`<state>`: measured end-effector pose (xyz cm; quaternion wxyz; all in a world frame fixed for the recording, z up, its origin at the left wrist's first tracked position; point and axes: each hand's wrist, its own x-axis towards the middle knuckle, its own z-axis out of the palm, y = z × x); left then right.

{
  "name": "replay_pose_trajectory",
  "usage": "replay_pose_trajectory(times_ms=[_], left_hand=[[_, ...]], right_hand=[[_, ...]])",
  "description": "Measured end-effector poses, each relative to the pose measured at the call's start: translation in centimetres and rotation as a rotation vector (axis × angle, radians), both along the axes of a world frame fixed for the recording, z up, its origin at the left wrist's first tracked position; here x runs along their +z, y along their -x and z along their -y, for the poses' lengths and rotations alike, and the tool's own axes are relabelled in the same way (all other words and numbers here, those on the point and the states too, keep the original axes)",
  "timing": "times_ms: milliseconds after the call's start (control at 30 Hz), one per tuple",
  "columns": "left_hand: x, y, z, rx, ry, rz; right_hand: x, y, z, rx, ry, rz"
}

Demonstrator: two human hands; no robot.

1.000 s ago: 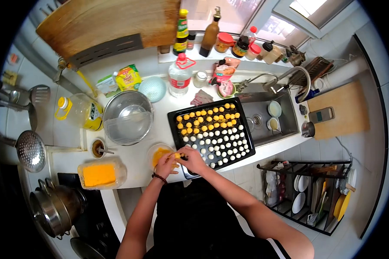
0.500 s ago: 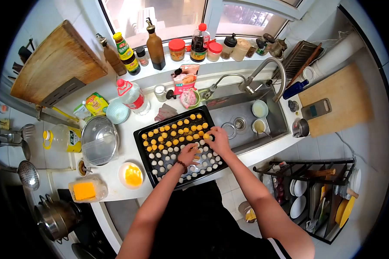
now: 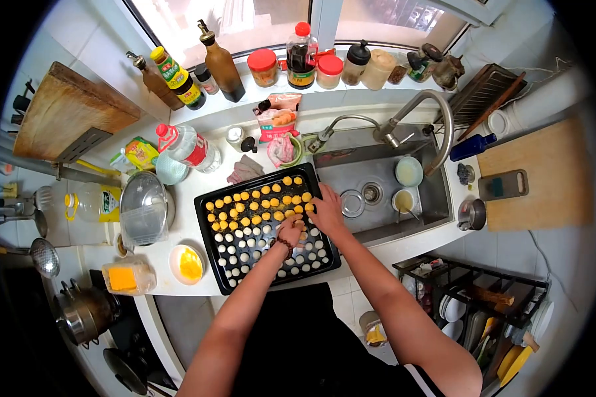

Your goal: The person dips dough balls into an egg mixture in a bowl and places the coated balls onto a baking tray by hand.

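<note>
I can't tell whether the left hand (image 3: 289, 231) or right hand (image 3: 327, 210) grips anything; low-brushing fingers could dislodge orange balls (image 3: 265, 204)

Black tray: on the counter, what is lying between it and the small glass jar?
A crumpled greyish cloth lies between the black tray and the small glass jar. The head view shows this.

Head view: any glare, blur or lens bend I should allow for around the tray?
Head view: the window is blown out in patches; wide-angle bend curves the counter, with black corners; the stove sinks into dark. In the same view, the tray is readable, yellow balls distinct, but fine finger contact at the right hand is too small to judge.
</note>
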<state>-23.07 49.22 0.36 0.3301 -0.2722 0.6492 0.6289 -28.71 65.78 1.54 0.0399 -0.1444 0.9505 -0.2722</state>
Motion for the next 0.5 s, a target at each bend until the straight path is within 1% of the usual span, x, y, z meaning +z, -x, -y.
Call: replay_pose_trajectory(times_ms=[67,167,267,367,433,500], left_hand=[[0.4,0.5,-0.5,-0.022,0.022,0.025],[-0.9,1.1,-1.2,-0.012,0.053,0.098],[-0.9,1.2,-1.5,-0.013,0.023,0.1],[-0.2,1.3,-2.1,-0.011,0.074,0.101],[-1.4,1.3,-2.2,0.013,0.051,0.108],[-1.9,1.4,-2.3,0.037,0.029,0.113]], right_hand=[[0.1,0.1,0.0,0.02,-0.004,-0.011],[0.4,0.1,-0.4,0.02,-0.007,-0.002],[0.8,-0.6,-1.2,0.006,0.071,0.017],[1.3,-1.6,-2.1,0.045,0.042,-0.018],[1.9,-2.2,-2.2,0.101,-0.002,0.026],[1.4,-2.4,-2.0,0.098,-0.018,0.032]])
